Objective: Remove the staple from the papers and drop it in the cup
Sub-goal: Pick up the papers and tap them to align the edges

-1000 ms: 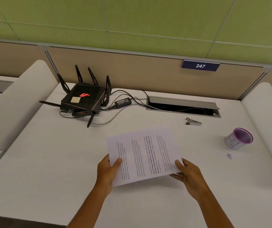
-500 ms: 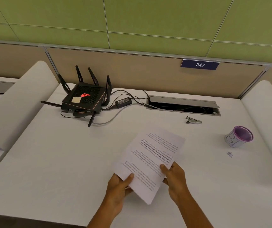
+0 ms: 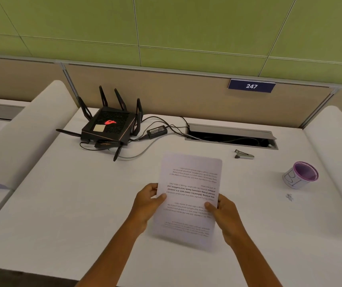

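Observation:
The printed white papers (image 3: pixel 188 195) hang just above the desk, upside down to me, long side pointing away. My left hand (image 3: pixel 148 201) grips their left edge with the thumb on top. My right hand (image 3: pixel 225 214) grips the right edge the same way. I cannot make out the staple on the sheets. A small metal staple remover (image 3: pixel 243 154) lies on the desk beyond the papers to the right. The white paper cup (image 3: pixel 300 175) with a purple rim lies tilted at the far right, its mouth facing me.
A black router (image 3: pixel 109 127) with antennas, a power brick (image 3: pixel 156 131) and cables sit at the back left. An open cable slot (image 3: pixel 231 137) runs along the back. A tiny dark scrap (image 3: pixel 289 196) lies below the cup. White padded dividers (image 3: pixel 335 154) flank the desk.
The papers have turned in my hands from lying sideways, through a diagonal, to lengthwise and upside down. Both hands shifted their hold to the two long edges.

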Demonstrator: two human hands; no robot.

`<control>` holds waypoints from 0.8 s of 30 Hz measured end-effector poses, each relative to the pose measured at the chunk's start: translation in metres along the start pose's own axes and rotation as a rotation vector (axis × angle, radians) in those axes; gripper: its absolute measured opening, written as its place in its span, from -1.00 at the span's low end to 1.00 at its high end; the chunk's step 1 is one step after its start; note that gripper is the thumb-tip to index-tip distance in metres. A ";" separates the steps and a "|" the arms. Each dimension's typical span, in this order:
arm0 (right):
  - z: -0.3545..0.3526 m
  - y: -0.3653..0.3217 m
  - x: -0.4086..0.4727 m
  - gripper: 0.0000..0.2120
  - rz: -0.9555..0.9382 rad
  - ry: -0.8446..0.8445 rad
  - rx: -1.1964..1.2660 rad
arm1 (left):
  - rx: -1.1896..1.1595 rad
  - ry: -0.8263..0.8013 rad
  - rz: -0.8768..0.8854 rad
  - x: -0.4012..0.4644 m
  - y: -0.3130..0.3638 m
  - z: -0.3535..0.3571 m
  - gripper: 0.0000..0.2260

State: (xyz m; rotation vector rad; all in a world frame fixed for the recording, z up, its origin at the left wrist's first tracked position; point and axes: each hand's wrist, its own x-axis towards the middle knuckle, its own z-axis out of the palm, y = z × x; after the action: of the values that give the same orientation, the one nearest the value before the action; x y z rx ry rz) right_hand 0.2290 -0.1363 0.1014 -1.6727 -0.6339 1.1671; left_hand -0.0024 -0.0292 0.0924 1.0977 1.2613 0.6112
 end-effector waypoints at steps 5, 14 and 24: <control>0.007 -0.007 -0.004 -0.75 -0.184 0.169 0.053 | -0.033 0.109 0.219 -0.011 0.019 0.022 -0.81; 0.022 0.022 -0.009 -0.70 -0.237 0.243 0.027 | -0.062 0.133 0.288 -0.022 -0.009 0.046 -0.72; 0.030 0.029 0.004 -0.71 -0.214 0.262 0.021 | -0.055 0.140 0.259 -0.017 -0.014 0.056 -0.62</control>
State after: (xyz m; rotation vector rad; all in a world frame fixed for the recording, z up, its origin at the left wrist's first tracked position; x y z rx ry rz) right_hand 0.2009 -0.1325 0.0709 -1.6593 -0.6138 0.7846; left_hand 0.0436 -0.0664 0.0839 1.1985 1.2231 0.9261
